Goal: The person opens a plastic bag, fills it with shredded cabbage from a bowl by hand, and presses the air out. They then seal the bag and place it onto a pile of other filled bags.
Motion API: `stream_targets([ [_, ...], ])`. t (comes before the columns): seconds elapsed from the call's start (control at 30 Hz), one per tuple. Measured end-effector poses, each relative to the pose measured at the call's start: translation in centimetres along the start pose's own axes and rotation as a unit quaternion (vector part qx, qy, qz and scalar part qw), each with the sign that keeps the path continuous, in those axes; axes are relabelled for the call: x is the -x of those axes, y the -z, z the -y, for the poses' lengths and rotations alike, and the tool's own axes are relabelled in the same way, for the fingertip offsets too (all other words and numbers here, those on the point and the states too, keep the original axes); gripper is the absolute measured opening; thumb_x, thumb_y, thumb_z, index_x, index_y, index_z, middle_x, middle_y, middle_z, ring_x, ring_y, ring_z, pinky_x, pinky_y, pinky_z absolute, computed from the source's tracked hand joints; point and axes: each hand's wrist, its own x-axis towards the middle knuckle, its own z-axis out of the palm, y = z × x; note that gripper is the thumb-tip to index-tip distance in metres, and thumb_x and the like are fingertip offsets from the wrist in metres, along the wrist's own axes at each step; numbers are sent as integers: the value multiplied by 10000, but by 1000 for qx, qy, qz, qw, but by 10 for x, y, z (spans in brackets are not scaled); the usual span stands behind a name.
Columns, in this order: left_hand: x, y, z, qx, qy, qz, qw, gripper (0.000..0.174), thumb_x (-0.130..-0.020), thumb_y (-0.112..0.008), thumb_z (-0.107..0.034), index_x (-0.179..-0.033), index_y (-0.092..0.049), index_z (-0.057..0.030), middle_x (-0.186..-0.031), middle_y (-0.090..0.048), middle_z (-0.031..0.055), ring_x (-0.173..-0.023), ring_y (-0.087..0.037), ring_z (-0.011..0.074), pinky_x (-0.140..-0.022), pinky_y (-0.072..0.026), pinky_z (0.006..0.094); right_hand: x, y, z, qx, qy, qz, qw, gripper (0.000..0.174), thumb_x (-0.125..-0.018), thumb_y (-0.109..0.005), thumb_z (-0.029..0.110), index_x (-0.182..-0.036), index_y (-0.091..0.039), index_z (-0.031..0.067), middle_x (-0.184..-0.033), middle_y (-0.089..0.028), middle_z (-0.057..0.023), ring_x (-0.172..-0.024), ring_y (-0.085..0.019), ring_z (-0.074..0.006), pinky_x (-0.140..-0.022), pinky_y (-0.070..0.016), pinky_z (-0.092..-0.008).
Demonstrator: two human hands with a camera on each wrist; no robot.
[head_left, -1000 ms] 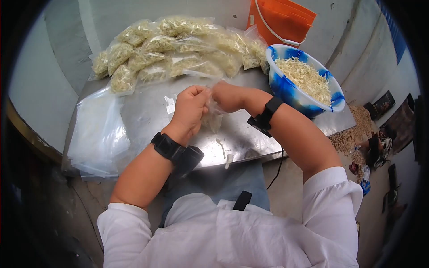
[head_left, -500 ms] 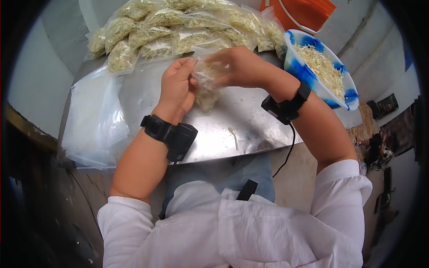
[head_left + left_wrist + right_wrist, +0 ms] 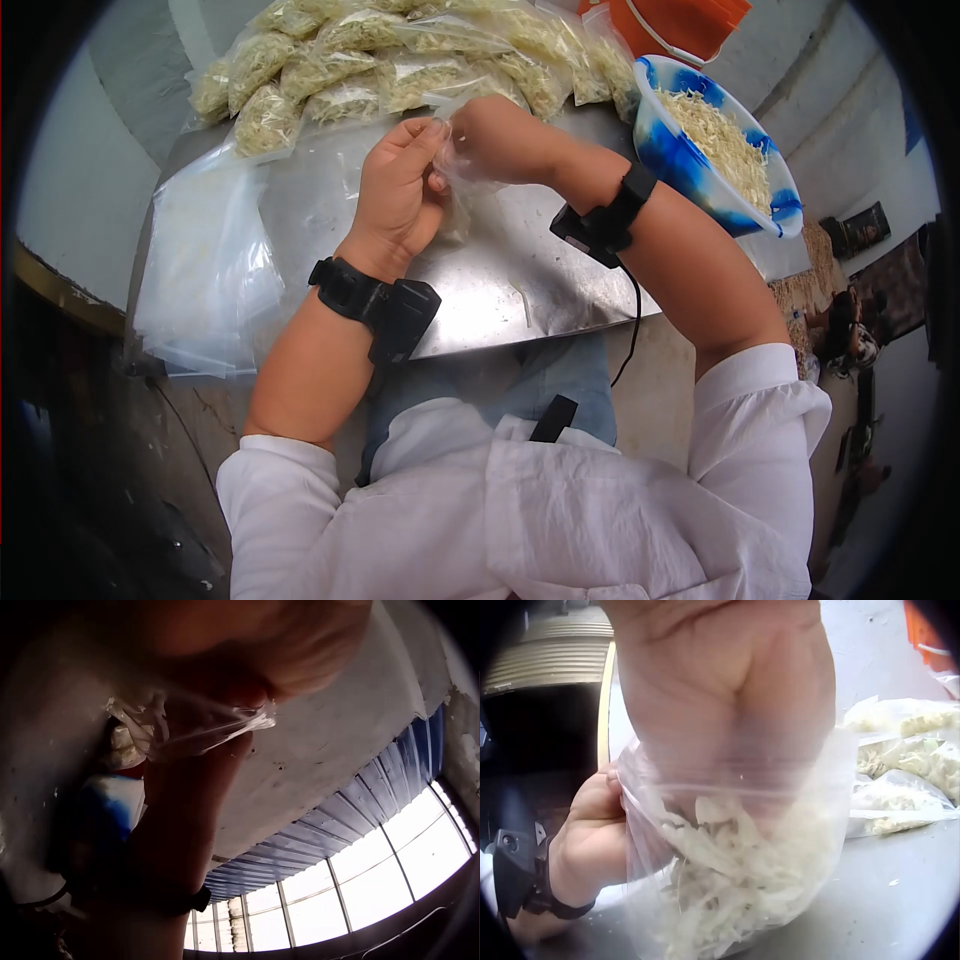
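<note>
A clear plastic zip bag (image 3: pixel 646 900) holding pale dry shreds (image 3: pixel 742 877) is held up over the metal table. My left hand (image 3: pixel 400 185) pinches one side of its mouth between thumb and fingers. Through the mouth goes my right hand (image 3: pixel 500 140), seen from the palm side in the right wrist view. Its fingertips are hidden among the shreds, so I cannot tell whether they grip any. In the left wrist view, the bag's film (image 3: pixel 217 735) stretches taut at the fingers.
Filled bags of shreds (image 3: pixel 430 80) are piled along the back of the table (image 3: pixel 480 310). At left lie flat empty bags (image 3: pixel 205 280). A blue-and-white basin (image 3: pixel 665 155) of shreds stands at right, with an orange bucket (image 3: pixel 670 25) behind it.
Half a second ago my right hand was beside the bag's mouth with fingers spread; now it is down inside. My left hand keeps its pinch. The head view has shifted slightly.
</note>
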Motion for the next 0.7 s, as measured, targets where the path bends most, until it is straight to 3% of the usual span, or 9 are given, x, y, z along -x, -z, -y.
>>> stream_targets([
  [0.1, 0, -3, 0, 16, -43, -43, 998, 34, -877, -540, -106, -871, -552, -75, -702, -538, -28, -517, -447, 16, -480, -383, 113, 9, 11, -12, -88, 65, -21, 994, 231, -705, -612, 138, -898, -654, 18, -804, -642, -168, -745, -630, -277, -674, -483, -340],
  [0.17, -3, -1, -2, 23, -40, -61, 997, 34, -877, -541, -110, -871, -550, -79, -699, -537, -29, -517, -450, 16, -481, -385, 112, 21, 18, -18, -144, 96, -163, 971, 211, -744, -617, 135, -870, -627, -34, -796, -638, -145, -694, -617, -191, -648, -489, -295],
  [0.2, -4, 0, -3, 28, -39, -80, 996, 34, -878, -542, -115, -870, -547, -82, -697, -537, -29, -517, -453, 16, -481, -387, 111, 29, 23, -17, -144, 95, -161, 972, 211, -744, -617, 135, -870, -627, -34, -796, -638, -145, -694, -617, -191, -648, -489, -295],
  [0.27, -3, 5, -3, 27, -39, -68, 997, 33, -869, -557, -122, -874, -550, -90, -722, -539, -31, -552, -460, 23, -479, -386, 127, 52, 29, -9, -120, 25, -154, 981, 172, -755, -606, 91, -878, -626, -28, -808, -645, -113, -713, -612, -150, -681, -495, -265],
  [0.3, -4, 6, -2, 24, -37, -55, 998, 41, -860, -573, -129, -878, -553, -98, -747, -542, -32, -588, -466, 31, -478, -386, 143, 63, 26, -5, -139, 5, -109, 984, 161, -745, -614, 82, -861, -621, -29, -796, -635, -118, -705, -615, -166, -656, -492, -267],
  [0.43, 1, -1, -1, -17, -14, -42, 999, 51, -854, -583, -132, -881, -556, -99, -716, -533, -39, -552, -465, 33, -460, -382, 147, 97, -8, 3, -101, 91, 11, 991, 170, -699, -613, 48, -858, -620, -12, -807, -603, -129, -698, -591, -272, -641, -489, -303],
  [0.5, 2, -2, 0, -34, -2, -41, 999, 62, -847, -594, -132, -883, -557, -97, -680, -524, -42, -521, -460, 35, -444, -375, 149, 107, -24, 8, -115, 111, 29, 987, 235, -680, -624, 60, -907, -614, 0, -914, -589, -146, -771, -573, -303, -714, -482, -333],
  [0.53, 2, -2, 0, -34, -3, -39, 999, 62, -847, -594, -132, -883, -557, -97, -680, -524, -42, -521, -460, 35, -444, -375, 149, 110, -35, 6, -119, 160, 9, 980, 289, -664, -646, 86, -941, -609, 13, -1008, -565, -144, -883, -545, -301, -797, -454, -350],
  [0.7, 3, -6, 0, -48, 16, -51, 997, 87, -838, -606, -133, -882, -553, -80, -646, -511, -34, -514, -453, 37, -446, -367, 149, 129, -44, 6, -85, 178, 47, 979, 304, -642, -658, 91, -935, -616, 20, -1035, -559, -116, -988, -502, -291, -849, -427, -347],
])
